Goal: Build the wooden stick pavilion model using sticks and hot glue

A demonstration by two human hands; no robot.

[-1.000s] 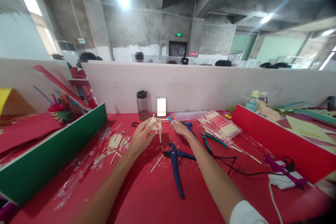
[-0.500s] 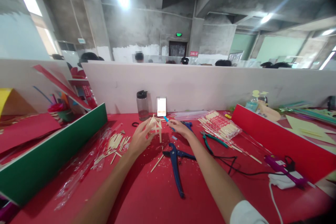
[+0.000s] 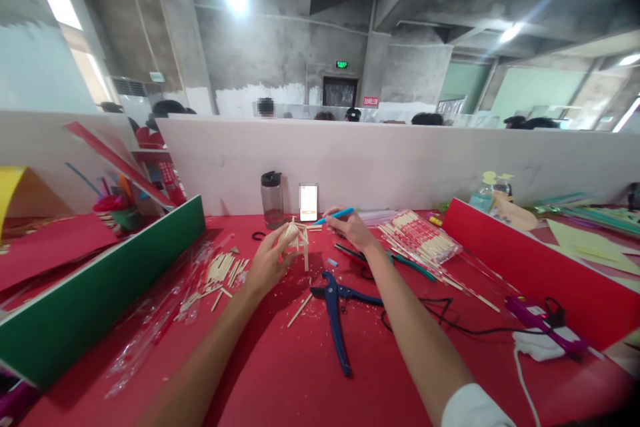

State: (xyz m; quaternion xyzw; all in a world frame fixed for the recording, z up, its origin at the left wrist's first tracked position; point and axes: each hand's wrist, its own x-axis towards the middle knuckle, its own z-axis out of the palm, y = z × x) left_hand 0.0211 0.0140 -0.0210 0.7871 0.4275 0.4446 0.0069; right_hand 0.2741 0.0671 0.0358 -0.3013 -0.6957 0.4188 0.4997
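My left hand (image 3: 267,259) has its fingers closed around a small model made of pale wooden sticks (image 3: 304,247), one leg of which points down. A blue pen (image 3: 340,213) is held in my right hand (image 3: 354,230), its tip pointing left toward the model and a white-screened phone (image 3: 309,203). The phone leans against the partition just behind the model. Below both hands lies a dark blue cutter (image 3: 334,313), its handles spread. One loose stick (image 3: 299,312) lies left of it. A small bluish cap-like piece (image 3: 333,262) rests between my hands.
Short cut sticks (image 3: 223,270) lie left of my left hand. A dark-lidded bottle (image 3: 273,203) stands behind. To the right are green-handled pliers (image 3: 413,267), wrapped sticks (image 3: 420,237), black cable (image 3: 450,320) and a purple power strip (image 3: 543,327). Green (image 3: 120,280) and red (image 3: 540,273) boards flank the table.
My right hand has moved up and right, and the blue pen now shows at full length, further from the model. My left hand and the model stay about where they were.
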